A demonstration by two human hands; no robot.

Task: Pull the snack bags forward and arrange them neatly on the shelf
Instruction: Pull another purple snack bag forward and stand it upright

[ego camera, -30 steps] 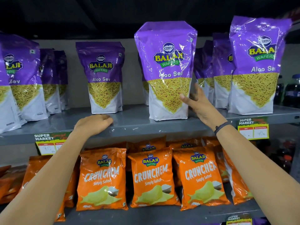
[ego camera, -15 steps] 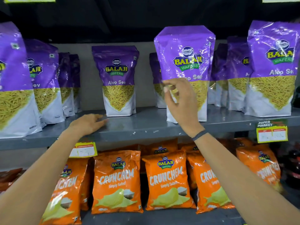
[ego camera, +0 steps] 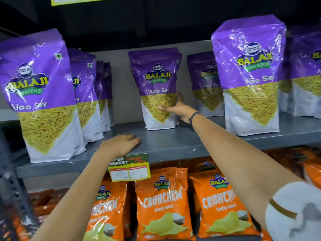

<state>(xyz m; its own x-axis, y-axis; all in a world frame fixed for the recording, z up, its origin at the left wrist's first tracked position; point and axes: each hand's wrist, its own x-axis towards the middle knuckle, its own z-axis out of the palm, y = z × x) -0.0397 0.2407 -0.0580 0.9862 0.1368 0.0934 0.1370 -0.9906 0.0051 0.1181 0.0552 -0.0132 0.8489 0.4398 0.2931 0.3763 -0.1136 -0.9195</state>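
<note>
The right hand (ego camera: 180,110) is reaching deep onto the grey shelf (ego camera: 173,143), thumb lying across the front of the middle bag (ego camera: 159,87) and fingers wrapping round its right edge, gripping it. That purple bag is standing upright far back, well behind the front bags (ego camera: 250,75) either side. The left hand (ego camera: 119,143) is resting flat, palm down, near the shelf's front edge, holding nothing.
</note>
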